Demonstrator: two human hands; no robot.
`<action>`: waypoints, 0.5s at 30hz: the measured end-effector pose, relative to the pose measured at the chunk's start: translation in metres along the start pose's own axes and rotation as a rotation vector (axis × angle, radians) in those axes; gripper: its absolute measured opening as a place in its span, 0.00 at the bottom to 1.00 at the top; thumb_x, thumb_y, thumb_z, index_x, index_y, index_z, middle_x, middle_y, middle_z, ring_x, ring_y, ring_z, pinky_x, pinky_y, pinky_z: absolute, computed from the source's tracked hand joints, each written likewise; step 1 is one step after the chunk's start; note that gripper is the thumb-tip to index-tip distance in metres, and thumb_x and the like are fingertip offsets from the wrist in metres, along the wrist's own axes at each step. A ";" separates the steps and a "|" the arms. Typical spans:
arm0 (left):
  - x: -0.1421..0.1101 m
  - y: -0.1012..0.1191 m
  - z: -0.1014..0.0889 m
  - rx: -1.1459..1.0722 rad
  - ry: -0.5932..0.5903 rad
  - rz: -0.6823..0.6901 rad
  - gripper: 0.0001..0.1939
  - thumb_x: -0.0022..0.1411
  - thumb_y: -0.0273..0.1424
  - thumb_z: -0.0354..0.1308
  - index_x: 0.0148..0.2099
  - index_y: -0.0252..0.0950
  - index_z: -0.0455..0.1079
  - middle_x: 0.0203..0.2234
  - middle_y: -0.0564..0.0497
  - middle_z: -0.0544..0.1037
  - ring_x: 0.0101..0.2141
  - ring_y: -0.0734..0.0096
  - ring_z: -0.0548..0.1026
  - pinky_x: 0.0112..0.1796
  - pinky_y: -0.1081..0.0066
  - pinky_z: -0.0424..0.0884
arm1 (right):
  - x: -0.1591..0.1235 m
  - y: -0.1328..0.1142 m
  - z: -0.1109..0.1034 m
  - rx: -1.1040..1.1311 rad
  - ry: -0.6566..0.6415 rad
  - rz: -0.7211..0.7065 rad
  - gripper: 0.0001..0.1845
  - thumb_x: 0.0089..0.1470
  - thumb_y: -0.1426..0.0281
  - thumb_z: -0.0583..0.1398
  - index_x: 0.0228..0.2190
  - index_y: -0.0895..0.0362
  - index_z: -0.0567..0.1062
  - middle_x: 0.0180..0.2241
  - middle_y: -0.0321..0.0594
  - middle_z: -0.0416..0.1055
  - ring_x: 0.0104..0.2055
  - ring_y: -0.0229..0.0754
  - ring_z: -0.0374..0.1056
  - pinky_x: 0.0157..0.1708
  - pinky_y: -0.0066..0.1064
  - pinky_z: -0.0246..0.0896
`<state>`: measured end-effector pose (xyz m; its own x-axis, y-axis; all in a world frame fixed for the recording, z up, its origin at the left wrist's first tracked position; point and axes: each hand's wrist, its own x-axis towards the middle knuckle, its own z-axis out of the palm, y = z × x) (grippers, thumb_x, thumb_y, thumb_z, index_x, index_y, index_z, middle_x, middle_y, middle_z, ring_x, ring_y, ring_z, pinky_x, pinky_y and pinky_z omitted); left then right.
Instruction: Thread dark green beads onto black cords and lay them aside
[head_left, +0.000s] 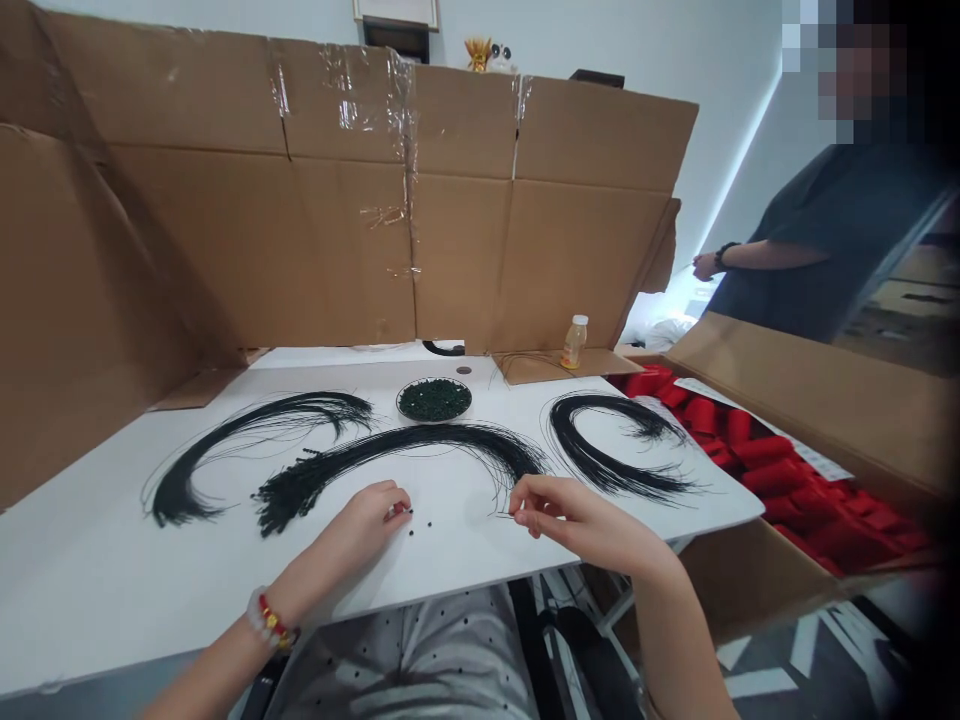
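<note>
My left hand (379, 515) is just above the white table, thumb and forefinger pinched on a small dark bead (410, 513). Two more loose beads (411, 533) lie beside those fingertips. To the right, my right hand (551, 510) has its fingers closed on a thin cord (504, 515), whose end points left; the grip itself is partly hidden. Behind both hands arches a bundle of black cords (420, 437), its left end thick with dark pieces. A round dish (398, 408) full of dark green beads stands behind that bundle.
Black cord bundles lie left (184, 480) and right (592, 455) on the white table (97, 590). Cardboard walls (337, 240) rise behind. A small bottle (575, 343) stands at the back right. A carton of red rolls (765, 465) is on the right; a person (810, 230) stands beyond.
</note>
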<state>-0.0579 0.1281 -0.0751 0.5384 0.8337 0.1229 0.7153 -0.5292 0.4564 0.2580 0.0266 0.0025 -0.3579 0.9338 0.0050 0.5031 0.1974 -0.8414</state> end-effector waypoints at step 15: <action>-0.009 0.014 0.004 -0.005 0.070 0.038 0.17 0.69 0.30 0.49 0.33 0.37 0.77 0.32 0.47 0.76 0.35 0.59 0.76 0.39 0.63 0.70 | 0.005 -0.001 0.006 0.045 0.022 -0.006 0.07 0.64 0.67 0.59 0.37 0.56 0.76 0.31 0.37 0.73 0.34 0.41 0.69 0.34 0.30 0.61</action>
<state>-0.0509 0.1122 -0.0737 0.5324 0.8222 0.2015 0.6925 -0.5599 0.4549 0.2507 0.0297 -0.0002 -0.3430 0.9391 0.0216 0.4653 0.1898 -0.8646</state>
